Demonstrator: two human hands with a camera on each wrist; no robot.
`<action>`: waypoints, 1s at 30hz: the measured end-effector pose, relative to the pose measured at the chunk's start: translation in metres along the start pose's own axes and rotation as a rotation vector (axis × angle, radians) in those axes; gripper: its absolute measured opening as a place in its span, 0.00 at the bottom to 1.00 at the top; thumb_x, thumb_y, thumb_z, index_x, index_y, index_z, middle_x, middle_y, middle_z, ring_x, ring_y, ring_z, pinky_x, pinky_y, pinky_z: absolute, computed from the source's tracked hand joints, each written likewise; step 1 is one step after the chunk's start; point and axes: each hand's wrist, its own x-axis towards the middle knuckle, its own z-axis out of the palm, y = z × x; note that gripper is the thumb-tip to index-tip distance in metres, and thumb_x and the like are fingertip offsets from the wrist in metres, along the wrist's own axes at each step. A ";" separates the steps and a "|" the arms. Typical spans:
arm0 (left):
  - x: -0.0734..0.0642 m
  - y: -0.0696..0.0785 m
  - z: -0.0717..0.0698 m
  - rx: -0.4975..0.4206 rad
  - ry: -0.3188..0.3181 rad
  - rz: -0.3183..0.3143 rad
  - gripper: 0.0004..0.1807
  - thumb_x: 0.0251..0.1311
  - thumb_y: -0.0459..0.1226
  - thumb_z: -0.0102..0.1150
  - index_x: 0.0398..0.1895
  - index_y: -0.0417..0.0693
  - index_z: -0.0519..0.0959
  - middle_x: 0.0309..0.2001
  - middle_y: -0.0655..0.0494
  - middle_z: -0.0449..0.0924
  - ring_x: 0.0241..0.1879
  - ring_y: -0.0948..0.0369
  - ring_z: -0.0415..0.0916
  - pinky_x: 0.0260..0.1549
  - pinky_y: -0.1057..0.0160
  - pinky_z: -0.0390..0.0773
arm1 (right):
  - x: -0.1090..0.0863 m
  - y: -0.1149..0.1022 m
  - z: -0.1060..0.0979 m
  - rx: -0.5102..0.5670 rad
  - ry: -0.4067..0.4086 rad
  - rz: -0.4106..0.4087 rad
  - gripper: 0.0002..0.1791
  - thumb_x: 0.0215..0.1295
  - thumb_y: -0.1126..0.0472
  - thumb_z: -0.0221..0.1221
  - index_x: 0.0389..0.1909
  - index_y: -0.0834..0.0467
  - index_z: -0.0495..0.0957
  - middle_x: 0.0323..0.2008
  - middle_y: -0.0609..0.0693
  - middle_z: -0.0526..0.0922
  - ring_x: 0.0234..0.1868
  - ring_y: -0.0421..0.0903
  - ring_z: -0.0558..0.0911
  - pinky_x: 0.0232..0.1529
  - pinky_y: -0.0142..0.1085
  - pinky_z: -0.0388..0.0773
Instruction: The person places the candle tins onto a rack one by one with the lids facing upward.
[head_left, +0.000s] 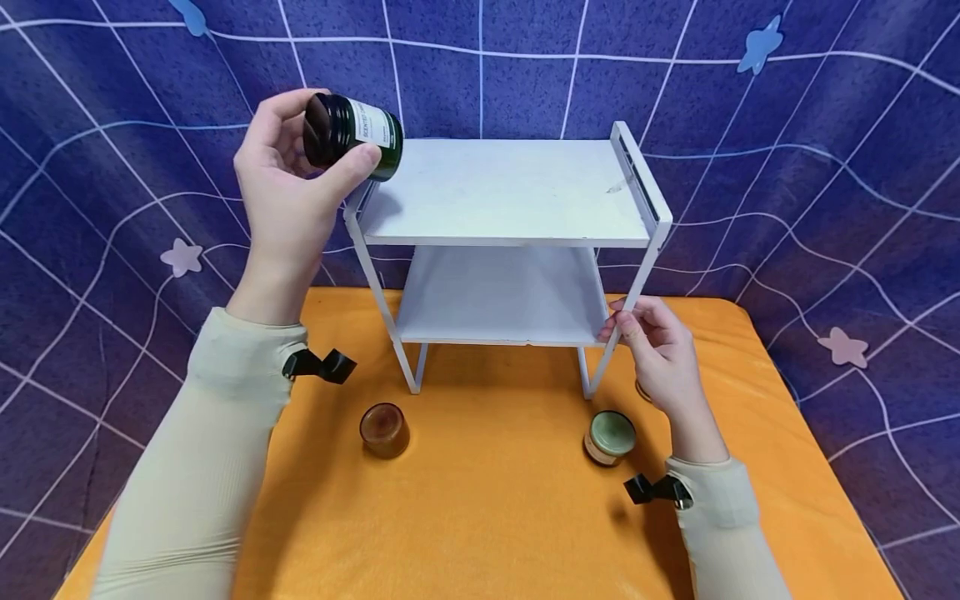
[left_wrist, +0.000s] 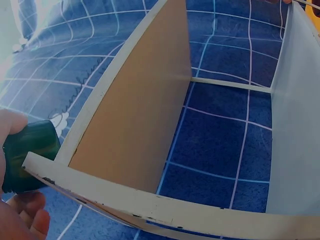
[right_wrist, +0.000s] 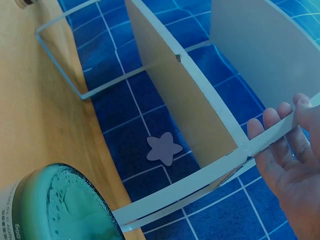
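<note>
My left hand (head_left: pixel 288 179) grips a dark green glass candle jar (head_left: pixel 384 137) with a black lid and a white "scented" label. The jar is tilted on its side above the left end of a white two-tier shelf rack (head_left: pixel 502 187). In the left wrist view, the green jar (left_wrist: pixel 35 155) shows beside the rack's corner. Low on the right, my right hand (head_left: pixel 663 354) holds the rack's front right leg, with fingers and thumb around the bar. The right wrist view shows these fingers (right_wrist: pixel 272 125) at the white side bar (right_wrist: pixel 185 185).
An amber glass jar (head_left: pixel 385 431) stands on the orange cloth (head_left: pixel 480 500) in front of the rack's left leg. Near the right leg sits a jar with a green top (head_left: pixel 611 435). Behind the rack hangs a blue curtain (head_left: pixel 525 83) with white grid lines and stars.
</note>
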 end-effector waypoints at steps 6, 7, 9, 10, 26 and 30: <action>0.003 -0.003 0.001 0.040 -0.036 -0.010 0.26 0.50 0.29 0.81 0.56 0.48 0.86 0.45 0.51 0.87 0.39 0.58 0.78 0.39 0.65 0.73 | 0.000 -0.001 0.000 0.004 0.002 0.002 0.11 0.82 0.76 0.52 0.52 0.85 0.72 0.37 0.55 0.87 0.36 0.45 0.90 0.48 0.35 0.89; 0.003 -0.004 0.002 0.041 -0.043 -0.013 0.27 0.50 0.29 0.81 0.56 0.48 0.86 0.45 0.51 0.87 0.40 0.57 0.79 0.40 0.65 0.73 | 0.000 -0.001 0.000 0.002 0.003 0.001 0.11 0.82 0.76 0.52 0.52 0.85 0.72 0.37 0.55 0.88 0.36 0.45 0.90 0.48 0.35 0.89; 0.004 -0.006 0.001 0.061 -0.055 -0.018 0.27 0.52 0.29 0.81 0.57 0.49 0.86 0.46 0.52 0.87 0.41 0.57 0.80 0.40 0.64 0.73 | 0.000 -0.001 -0.001 -0.001 0.004 0.001 0.10 0.82 0.76 0.52 0.52 0.84 0.72 0.37 0.54 0.88 0.36 0.45 0.90 0.48 0.35 0.89; 0.004 -0.007 0.001 0.076 -0.061 -0.019 0.27 0.52 0.30 0.81 0.58 0.49 0.85 0.46 0.52 0.87 0.41 0.57 0.80 0.40 0.64 0.73 | 0.000 -0.001 -0.001 -0.004 0.005 0.003 0.10 0.82 0.76 0.52 0.52 0.84 0.72 0.37 0.54 0.88 0.36 0.45 0.90 0.48 0.35 0.89; 0.004 -0.017 0.004 0.210 -0.131 -0.014 0.34 0.53 0.35 0.82 0.64 0.54 0.80 0.49 0.53 0.87 0.41 0.56 0.78 0.44 0.64 0.74 | 0.000 0.000 -0.001 0.002 -0.002 -0.002 0.10 0.82 0.77 0.52 0.52 0.85 0.71 0.36 0.56 0.88 0.36 0.45 0.90 0.48 0.35 0.89; 0.003 -0.017 0.006 0.222 -0.140 -0.014 0.33 0.53 0.35 0.82 0.63 0.54 0.79 0.49 0.54 0.87 0.40 0.56 0.79 0.44 0.64 0.74 | 0.001 0.000 0.000 -0.005 0.001 0.000 0.11 0.82 0.77 0.53 0.52 0.85 0.71 0.36 0.55 0.88 0.36 0.45 0.90 0.48 0.35 0.89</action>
